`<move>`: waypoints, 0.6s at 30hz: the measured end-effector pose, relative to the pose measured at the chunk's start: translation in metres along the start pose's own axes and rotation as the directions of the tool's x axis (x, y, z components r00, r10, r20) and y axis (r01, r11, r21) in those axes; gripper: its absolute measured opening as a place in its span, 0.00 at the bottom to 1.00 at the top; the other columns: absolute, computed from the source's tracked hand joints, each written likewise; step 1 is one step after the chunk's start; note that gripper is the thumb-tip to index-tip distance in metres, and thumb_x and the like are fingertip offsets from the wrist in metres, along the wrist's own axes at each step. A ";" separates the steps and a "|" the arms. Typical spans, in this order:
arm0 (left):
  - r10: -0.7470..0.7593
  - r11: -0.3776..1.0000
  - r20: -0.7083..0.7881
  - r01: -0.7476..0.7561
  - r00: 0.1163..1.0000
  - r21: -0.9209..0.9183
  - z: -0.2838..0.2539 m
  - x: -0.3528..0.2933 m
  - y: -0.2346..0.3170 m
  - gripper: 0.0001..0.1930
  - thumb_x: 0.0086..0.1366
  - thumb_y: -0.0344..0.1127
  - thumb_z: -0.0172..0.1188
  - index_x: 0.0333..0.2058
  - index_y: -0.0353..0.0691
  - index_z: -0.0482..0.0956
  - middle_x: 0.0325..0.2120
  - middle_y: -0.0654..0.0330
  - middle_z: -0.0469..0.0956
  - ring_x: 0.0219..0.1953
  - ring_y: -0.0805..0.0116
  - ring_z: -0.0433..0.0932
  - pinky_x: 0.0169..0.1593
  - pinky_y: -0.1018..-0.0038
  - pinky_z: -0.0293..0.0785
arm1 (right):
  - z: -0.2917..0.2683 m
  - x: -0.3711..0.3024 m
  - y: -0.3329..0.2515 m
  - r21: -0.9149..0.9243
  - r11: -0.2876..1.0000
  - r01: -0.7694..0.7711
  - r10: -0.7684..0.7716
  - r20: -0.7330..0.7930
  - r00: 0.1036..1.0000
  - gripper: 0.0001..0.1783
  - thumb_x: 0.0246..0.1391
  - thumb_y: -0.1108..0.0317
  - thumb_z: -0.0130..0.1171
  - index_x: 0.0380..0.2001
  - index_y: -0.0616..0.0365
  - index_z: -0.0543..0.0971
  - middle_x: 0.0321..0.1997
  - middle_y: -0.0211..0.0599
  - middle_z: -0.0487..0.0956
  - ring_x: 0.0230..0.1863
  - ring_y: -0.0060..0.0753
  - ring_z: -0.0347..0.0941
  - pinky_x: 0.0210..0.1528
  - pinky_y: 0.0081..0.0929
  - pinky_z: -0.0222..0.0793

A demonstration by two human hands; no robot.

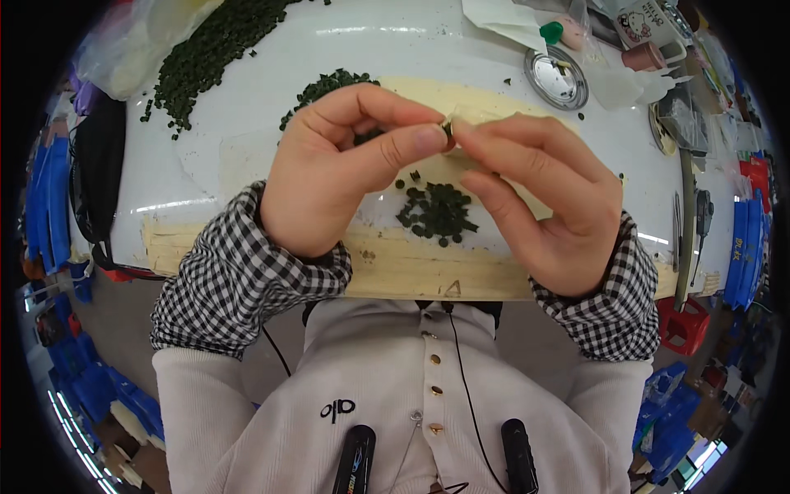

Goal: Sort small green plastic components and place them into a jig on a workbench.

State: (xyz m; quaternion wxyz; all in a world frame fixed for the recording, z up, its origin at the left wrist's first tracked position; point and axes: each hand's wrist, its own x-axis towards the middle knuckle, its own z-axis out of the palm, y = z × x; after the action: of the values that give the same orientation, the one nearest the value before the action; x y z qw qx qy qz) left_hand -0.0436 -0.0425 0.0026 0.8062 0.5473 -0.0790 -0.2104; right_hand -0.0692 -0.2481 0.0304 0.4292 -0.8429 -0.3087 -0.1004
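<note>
My left hand (346, 156) pinches a small dark green part (448, 130) between thumb and index finger, above the table. From the other side, my right hand (543, 177) brings its fingertips against the same part, with its thumb standing lower and apart. A pale, translucent strip (477, 114) shows just behind the right fingertips; what those fingers grip is partly hidden. Below the hands lies a small pile of dark green pieces (436, 212), some round. Behind my left hand sits another heap of such pieces (329, 85).
A large dark green heap (210, 58) spreads at the far left beside clear plastic bags (132, 49). At the far right stand a round metal dish (556, 78) and a pink cup (643, 57). A wooden strip (411, 272) edges the white table (370, 41) near me.
</note>
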 end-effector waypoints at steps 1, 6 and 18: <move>0.073 0.996 0.002 -0.073 0.997 0.051 -0.006 0.001 -0.006 0.07 0.61 0.30 0.60 0.37 0.36 0.78 0.31 0.64 0.80 0.22 0.87 0.64 0.24 0.88 0.58 | -0.005 0.003 -0.005 -0.041 0.999 -0.008 0.009 0.017 1.000 0.19 0.47 0.81 0.60 0.46 0.64 0.77 0.39 0.42 0.77 0.38 0.31 0.76 0.40 0.20 0.72; 0.066 0.985 0.150 -0.041 0.987 -0.166 -0.022 0.010 -0.008 0.10 0.68 0.33 0.50 0.45 0.38 0.74 0.39 0.60 0.77 0.18 0.89 0.53 0.21 0.90 0.51 | -0.043 -0.004 -0.036 -0.010 0.998 -0.067 0.067 0.018 0.998 0.13 0.53 0.78 0.55 0.42 0.72 0.74 0.38 0.48 0.77 0.35 0.33 0.77 0.38 0.23 0.73; -0.049 0.907 0.101 0.086 0.994 -0.412 -0.014 0.011 -0.011 0.08 0.68 0.30 0.50 0.41 0.35 0.74 0.34 0.59 0.77 0.15 0.86 0.55 0.18 0.87 0.53 | 0.045 -0.166 -0.010 0.201 0.511 -0.836 0.576 0.642 0.507 0.14 0.60 0.62 0.50 0.33 0.63 0.75 0.20 0.37 0.74 0.20 0.30 0.71 0.26 0.23 0.69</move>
State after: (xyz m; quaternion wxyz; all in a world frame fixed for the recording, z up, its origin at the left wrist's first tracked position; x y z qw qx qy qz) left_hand -0.0317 -0.0383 -0.0140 0.8921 0.3559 -0.0489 -0.2741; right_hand -0.2103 -0.2803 -0.0630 0.5325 -0.7485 -0.0338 0.3937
